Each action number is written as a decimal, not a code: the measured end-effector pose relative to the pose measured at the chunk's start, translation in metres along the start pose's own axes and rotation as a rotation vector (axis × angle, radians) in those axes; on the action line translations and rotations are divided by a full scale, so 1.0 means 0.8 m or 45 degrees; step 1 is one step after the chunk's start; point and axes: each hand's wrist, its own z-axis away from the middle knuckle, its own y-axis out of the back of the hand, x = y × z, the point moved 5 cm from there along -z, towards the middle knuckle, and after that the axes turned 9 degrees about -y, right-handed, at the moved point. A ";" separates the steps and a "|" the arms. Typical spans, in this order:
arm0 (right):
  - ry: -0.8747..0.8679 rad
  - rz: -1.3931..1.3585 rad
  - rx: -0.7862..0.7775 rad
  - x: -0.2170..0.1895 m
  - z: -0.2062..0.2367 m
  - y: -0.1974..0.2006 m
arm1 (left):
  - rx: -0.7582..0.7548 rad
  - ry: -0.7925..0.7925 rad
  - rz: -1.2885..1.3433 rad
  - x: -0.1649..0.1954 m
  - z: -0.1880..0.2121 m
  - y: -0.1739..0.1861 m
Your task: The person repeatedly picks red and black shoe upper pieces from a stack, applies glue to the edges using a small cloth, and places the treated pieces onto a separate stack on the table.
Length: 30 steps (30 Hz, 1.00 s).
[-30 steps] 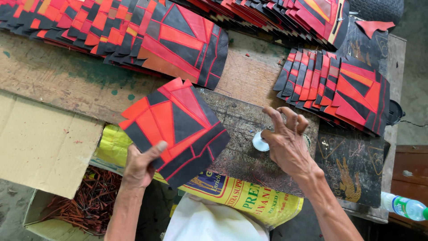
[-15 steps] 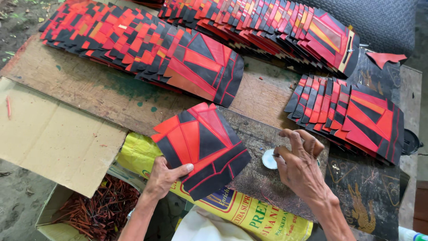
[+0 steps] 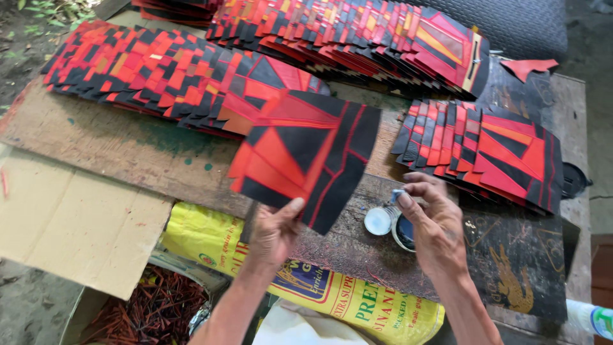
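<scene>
**Panel's gone up off the bench, other hand's at the little tin**

So compared with half a second back, the left hand (image 3: 276,231) has lifted the red-and-black patchwork panel (image 3: 305,156) higher and tipped it away from the person. It's pinched at its near bottom edge, thumb on top and fingers underneath, and the whole sheet now stands well above that hand, overlapping the long fanned row of matching panels (image 3: 172,76) behind it. Before, it sat lower and closer to the body.

The right hand (image 3: 433,223) was spread over the small round tin earlier; now it's drawn up a bit, with thumb and forefinger nipped together on something small and pale blue-white (image 3: 397,193) (too small to tell what it is). Right under those fingertips sits the open round tin (image 3: 402,231), and its whitish lid (image 3: 377,221) lies touching it on the side towards the left hand.

Beyond the right hand is a shorter stack of panels (image 3: 491,150). Below both wrists hangs a yellow printed sack (image 3: 211,239), and to the outside of the left arm a flat cardboard sheet (image 3: 70,223).
</scene>
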 end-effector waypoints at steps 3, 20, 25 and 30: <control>-0.114 -0.509 -0.118 0.008 -0.001 -0.009 | 0.066 0.147 0.159 -0.050 -0.006 -0.015; -0.145 -0.427 -0.159 0.004 0.004 -0.019 | 0.030 0.211 0.255 -0.078 -0.006 -0.043; -0.200 -0.227 -0.118 0.001 0.010 -0.019 | 0.034 0.202 0.259 -0.078 -0.009 -0.046; -0.169 -0.225 -0.109 -0.006 0.010 -0.018 | 0.133 0.241 0.231 -0.086 -0.010 -0.040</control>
